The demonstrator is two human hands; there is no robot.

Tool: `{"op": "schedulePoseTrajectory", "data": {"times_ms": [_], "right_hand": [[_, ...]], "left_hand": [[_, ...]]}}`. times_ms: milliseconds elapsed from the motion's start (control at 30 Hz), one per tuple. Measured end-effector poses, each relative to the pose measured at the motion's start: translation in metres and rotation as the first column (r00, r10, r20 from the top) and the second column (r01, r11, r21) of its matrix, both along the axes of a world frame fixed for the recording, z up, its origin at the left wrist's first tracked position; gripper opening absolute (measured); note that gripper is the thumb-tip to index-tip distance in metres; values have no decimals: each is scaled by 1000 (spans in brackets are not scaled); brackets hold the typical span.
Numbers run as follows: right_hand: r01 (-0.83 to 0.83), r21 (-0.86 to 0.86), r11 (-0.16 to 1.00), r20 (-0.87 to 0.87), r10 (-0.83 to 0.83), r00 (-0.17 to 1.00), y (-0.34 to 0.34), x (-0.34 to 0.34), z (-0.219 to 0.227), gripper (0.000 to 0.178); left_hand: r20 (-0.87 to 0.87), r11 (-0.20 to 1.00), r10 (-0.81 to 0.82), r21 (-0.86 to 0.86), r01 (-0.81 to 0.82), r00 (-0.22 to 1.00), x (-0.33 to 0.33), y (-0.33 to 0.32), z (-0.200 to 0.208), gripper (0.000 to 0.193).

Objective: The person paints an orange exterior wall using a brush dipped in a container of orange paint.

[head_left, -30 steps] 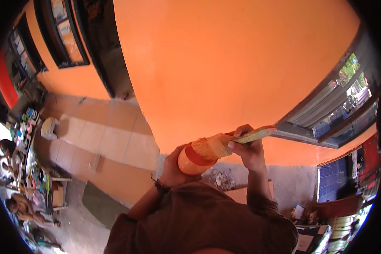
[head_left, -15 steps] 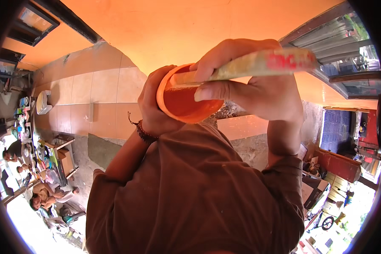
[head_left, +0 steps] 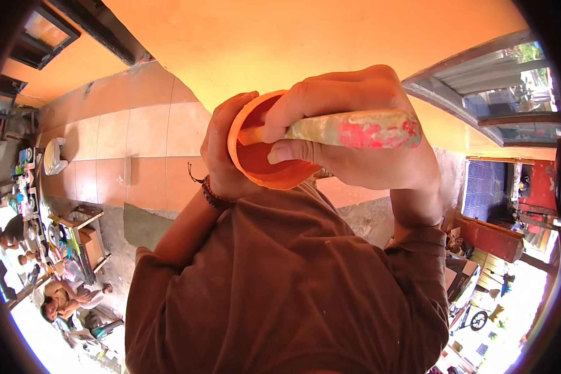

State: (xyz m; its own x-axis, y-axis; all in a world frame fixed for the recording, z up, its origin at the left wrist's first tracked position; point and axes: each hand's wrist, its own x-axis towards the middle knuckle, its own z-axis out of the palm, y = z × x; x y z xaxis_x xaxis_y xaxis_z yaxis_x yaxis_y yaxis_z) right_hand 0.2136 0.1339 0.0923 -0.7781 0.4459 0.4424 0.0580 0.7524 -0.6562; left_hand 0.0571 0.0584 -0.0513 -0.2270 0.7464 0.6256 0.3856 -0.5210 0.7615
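In front of my chest, my left hand (head_left: 221, 146) is wrapped round the far left side of an orange plastic cup (head_left: 246, 167). The cup is tilted so its mouth faces up toward me, and its inside is coated red-orange. My right hand (head_left: 368, 93) grips a paintbrush (head_left: 361, 129) between thumb and fingers. Its worn wooden handle carries red and pale smears and points right. The brush's orange-covered lower part reaches into the cup, and its bristles are hidden there. My right fingertips are at or just inside the cup's mouth.
An orange wall (head_left: 330, 37) rises directly ahead. Louvred window panes (head_left: 505, 93) are at the upper right. On the tiled floor (head_left: 112, 134) at left lies a pale plastic bag (head_left: 55, 156). People (head_left: 62, 299) sit at lower left beside a cluttered wooden shelf (head_left: 84, 237).
My right hand and the paintbrush have moved left and down, bringing the brush deeper into the cup. The cup has shifted slightly left, still in my left hand.
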Motion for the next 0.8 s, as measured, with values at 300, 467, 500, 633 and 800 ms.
{"op": "schedulePoseTrajectory", "data": {"times_ms": [300,467,500,633,800], "right_hand": [[-13,17,1000,82,11,997,-2,-61,13,21],[-102,46,994,-165,109,980,9,-79,20,22],[-124,66,990,-139,132,981,10,-82,20,22],[-104,145,984,-82,117,990,4,-87,17,22],[-87,251,964,-17,94,995,-9,-91,16,30]], "left_hand": [[56,1000,-14,10,14,998,-56,-1,19,81],[155,985,-81,-138,103,985,-82,-8,28,83],[164,984,-67,-153,93,984,-87,-11,30,83],[146,962,-193,-169,217,970,-110,-14,35,85],[145,941,-239,-208,266,960,-122,-17,43,86]]}}
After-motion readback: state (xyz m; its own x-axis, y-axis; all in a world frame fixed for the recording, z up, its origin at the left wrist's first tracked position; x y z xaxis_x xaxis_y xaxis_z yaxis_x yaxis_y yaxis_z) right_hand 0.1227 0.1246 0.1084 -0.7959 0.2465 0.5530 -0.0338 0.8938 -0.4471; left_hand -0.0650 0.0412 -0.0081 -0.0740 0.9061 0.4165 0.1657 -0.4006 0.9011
